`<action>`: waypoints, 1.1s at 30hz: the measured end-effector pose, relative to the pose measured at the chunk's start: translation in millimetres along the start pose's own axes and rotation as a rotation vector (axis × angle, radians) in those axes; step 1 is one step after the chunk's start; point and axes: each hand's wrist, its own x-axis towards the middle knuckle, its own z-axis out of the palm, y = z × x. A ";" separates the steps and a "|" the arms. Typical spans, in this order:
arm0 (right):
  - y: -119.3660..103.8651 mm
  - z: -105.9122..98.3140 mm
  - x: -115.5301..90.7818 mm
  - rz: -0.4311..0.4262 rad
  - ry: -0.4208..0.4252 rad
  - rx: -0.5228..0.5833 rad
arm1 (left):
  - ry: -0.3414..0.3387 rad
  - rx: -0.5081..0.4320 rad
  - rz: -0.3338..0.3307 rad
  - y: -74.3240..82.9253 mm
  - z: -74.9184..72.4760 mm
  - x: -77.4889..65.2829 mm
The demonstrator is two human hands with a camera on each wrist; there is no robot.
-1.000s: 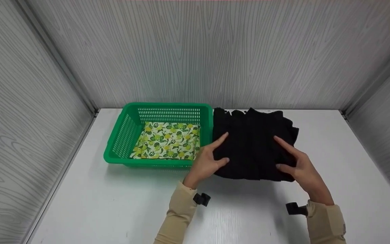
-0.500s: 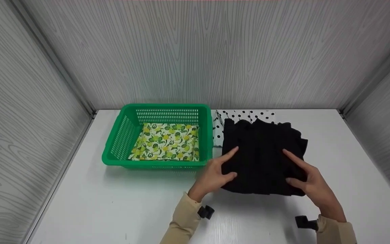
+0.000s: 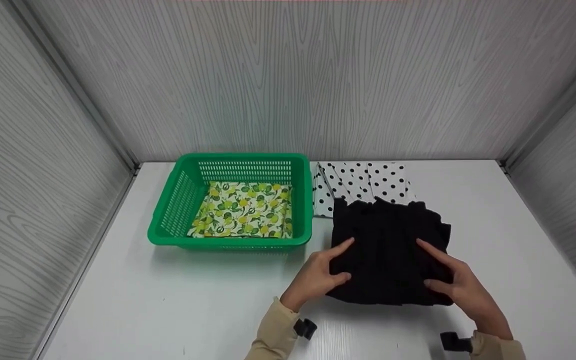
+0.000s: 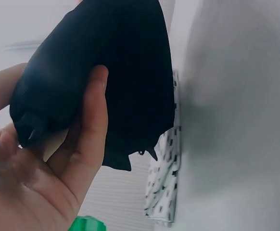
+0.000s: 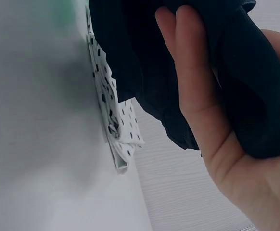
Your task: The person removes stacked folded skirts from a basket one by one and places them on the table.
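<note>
A folded black cloth (image 3: pixel 388 255) is held up off the white table between both hands. My left hand (image 3: pixel 314 279) grips its left edge, thumb and index finger on top; the left wrist view shows other fingers beneath the cloth (image 4: pixel 135 72). At the opposite edge my right hand (image 3: pixel 468 290) holds it the same way, and the right wrist view shows fingers under the cloth (image 5: pixel 145 53). Behind it on the table lies a folded white cloth with black dots (image 3: pixel 363 180), its near part hidden by the black one.
To the left stands a green plastic basket (image 3: pixel 155 225) with a folded lemon-print cloth (image 3: pixel 248 210) lying in it. The white table (image 3: pixel 193 305) meets grey wood-grain walls (image 3: pixel 288 80) at the back and sides.
Both hands have drawn the black cloth toward the person and slightly right. The dotted cloth, almost fully covered before, now shows behind it.
</note>
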 end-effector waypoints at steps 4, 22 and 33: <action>11.4 3.0 1.4 0.067 -0.010 -0.006 | -0.009 -0.001 -0.047 -13.0 2.5 -0.6; 38.5 7.6 6.2 0.178 -0.177 -0.156 | -0.023 0.105 -0.229 -41.3 -0.2 -1.4; 42.4 7.5 13.8 0.213 -0.218 -0.173 | -0.023 0.145 -0.225 -49.8 -4.6 -0.9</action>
